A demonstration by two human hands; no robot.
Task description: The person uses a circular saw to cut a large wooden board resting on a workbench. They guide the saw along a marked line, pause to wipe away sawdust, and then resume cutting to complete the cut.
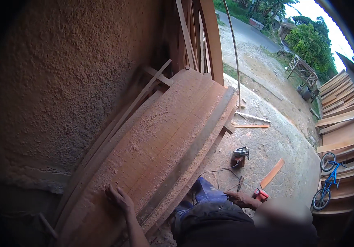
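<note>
My left hand lies on a wide wooden board dusted with sawdust, its fingers spread flat near the board's lower left edge. Faint straight lines run lengthwise along the board. A narrow greyish wooden strip lies along its right side. My right hand hangs beside my blue-clad leg, away from the board. Its fingers reach leftward, and I see nothing plainly held in them; their undersides are hidden. Past that wrist, a red power tool shows on the floor.
A dark corded power tool sits on the concrete floor, its cord running toward my leg. Scattered offcuts lie nearby. A rough wall borders the left side. Planks lean beyond the board. A blue bicycle stands by timber at right.
</note>
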